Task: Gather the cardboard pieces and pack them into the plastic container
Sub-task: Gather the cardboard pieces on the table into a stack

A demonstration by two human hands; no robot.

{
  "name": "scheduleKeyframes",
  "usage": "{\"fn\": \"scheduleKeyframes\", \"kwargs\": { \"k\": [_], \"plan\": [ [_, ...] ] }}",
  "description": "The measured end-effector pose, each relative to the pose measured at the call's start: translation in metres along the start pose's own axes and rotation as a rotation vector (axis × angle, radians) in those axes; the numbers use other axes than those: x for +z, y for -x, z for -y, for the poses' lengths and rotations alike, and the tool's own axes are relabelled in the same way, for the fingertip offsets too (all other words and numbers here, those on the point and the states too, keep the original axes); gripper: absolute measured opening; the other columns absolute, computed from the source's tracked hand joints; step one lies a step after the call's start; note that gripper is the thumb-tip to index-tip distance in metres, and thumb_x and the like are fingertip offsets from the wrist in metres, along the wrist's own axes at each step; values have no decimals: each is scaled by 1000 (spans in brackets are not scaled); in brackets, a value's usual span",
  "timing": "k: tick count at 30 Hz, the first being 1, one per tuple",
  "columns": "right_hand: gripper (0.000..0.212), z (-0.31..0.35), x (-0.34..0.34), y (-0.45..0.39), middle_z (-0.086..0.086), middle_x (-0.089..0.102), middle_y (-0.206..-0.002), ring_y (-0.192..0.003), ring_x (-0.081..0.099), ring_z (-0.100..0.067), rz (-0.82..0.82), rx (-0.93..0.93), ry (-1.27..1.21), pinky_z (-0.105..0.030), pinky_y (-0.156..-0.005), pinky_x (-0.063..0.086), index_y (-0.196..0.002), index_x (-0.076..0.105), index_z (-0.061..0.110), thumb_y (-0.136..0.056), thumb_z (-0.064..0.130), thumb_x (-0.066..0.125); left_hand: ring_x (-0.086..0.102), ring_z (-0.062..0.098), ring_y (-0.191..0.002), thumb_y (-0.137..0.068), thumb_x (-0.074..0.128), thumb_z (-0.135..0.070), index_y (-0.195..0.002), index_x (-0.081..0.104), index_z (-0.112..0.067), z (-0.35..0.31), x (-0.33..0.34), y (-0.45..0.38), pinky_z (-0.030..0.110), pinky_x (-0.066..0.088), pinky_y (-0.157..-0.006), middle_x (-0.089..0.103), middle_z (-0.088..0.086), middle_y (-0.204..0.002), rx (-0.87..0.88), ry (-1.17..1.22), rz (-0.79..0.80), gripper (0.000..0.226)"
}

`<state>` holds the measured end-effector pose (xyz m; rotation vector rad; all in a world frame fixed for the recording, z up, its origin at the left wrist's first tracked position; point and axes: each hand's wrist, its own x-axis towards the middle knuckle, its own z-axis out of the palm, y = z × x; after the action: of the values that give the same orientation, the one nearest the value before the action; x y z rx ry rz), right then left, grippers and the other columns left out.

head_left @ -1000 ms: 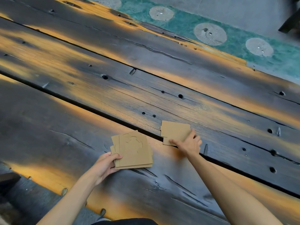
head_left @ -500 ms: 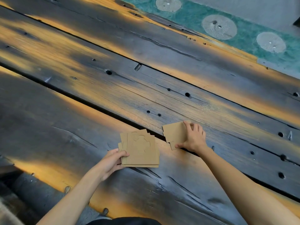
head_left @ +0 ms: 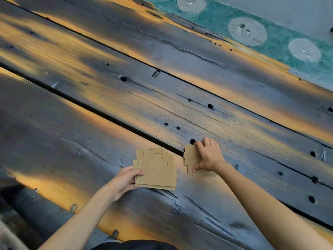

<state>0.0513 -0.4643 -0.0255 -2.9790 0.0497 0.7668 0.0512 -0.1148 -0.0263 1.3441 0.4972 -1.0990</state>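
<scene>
A fanned stack of brown cardboard pieces [head_left: 158, 170] lies on the dark wooden planks, its top sheet scored with a curved cut-out outline. My left hand [head_left: 124, 181] pinches the stack's left edge, thumb on top. Just to the right, a smaller pile of cardboard pieces [head_left: 191, 157] rests across the gap between planks. My right hand [head_left: 209, 156] lies over this pile, fingers curled at its far edge and thumb pressing its near edge, covering its right side. No plastic container is in view.
The weathered plank table [head_left: 162, 87] has round bolt holes and deep gaps between boards. Beyond its far edge runs a green strip with pale round discs [head_left: 247, 31]. The table's near edge drops off at the lower left.
My right hand has closed over the smaller pile, fingers now hooked on its far edge and thumb on its near edge. The left hand keeps its hold on the bigger stack.
</scene>
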Motion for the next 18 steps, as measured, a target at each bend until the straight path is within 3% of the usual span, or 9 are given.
{"fn": "scheduleKeyframes", "kwargs": {
  "k": [4, 8, 10, 12, 13, 15, 16, 18],
  "plan": [
    [70, -1, -3, 24, -1, 51, -111, -107, 50, -25, -134, 3, -99, -38, -92, 39, -120, 51, 25, -66, 56, 84, 72, 28, -111, -96, 61, -12, -125, 64, -7, 0, 1, 1, 44, 55, -101, 77, 14, -116, 9, 28, -2, 30],
    [28, 2, -13, 59, 2, 66, -107, -96, 65, -29, -253, 51, -314, -35, -68, 50, -118, 62, 25, -90, 28, 68, 72, 29, -110, -96, 61, -11, -125, 65, -6, 1, 1, 1, 42, 57, -96, 76, 16, -117, 18, 69, 17, 31],
    [30, 11, -18, 78, 4, 70, -106, -93, 68, -27, -401, 72, -384, -38, -66, 54, -119, 65, 28, -91, 17, 64, 73, 28, -109, -95, 62, -12, -126, 65, -5, 2, 3, 1, 41, 57, -94, 76, 17, -117, 21, 78, 33, 32],
    [44, 29, -22, 99, 11, 72, -114, -95, 70, -18, -523, 22, -446, -34, -66, 56, -126, 63, 35, -91, 8, 60, 74, 27, -108, -95, 63, -12, -126, 65, -4, 3, 5, 3, 40, 59, -92, 76, 17, -117, 30, 88, 57, 33],
    [52, 41, -22, 107, 15, 70, -121, -100, 70, -12, -554, -32, -467, -31, -70, 57, -132, 61, 38, -92, 5, 59, 74, 27, -107, -95, 64, -12, -126, 65, -4, 2, 6, 4, 39, 59, -91, 76, 17, -117, 36, 94, 73, 33],
    [63, 64, -19, 120, 12, 64, -136, -122, 62, -9, -575, -162, -494, -35, -92, 58, -143, 55, 37, -92, 0, 56, 74, 27, -106, -94, 66, -13, -127, 65, -2, 2, 8, 9, 39, 60, -92, 76, 19, -117, 53, 108, 115, 35],
    [65, 75, -16, 125, 5, 60, -143, -133, 55, -15, -562, -215, -501, -39, -105, 51, -146, 53, 35, -92, -2, 55, 74, 28, -105, -93, 67, -13, -127, 65, 0, 2, 9, 13, 40, 60, -93, 75, 19, -116, 64, 121, 140, 37],
    [68, 93, -13, 130, -6, 51, -152, -145, 42, -26, -506, -271, -492, -45, -117, 37, -148, 47, 36, -93, -4, 54, 73, 28, -102, -90, 71, -13, -128, 64, 4, 0, 11, 20, 41, 59, -94, 75, 21, -112, 84, 152, 193, 42]
  ]
}}
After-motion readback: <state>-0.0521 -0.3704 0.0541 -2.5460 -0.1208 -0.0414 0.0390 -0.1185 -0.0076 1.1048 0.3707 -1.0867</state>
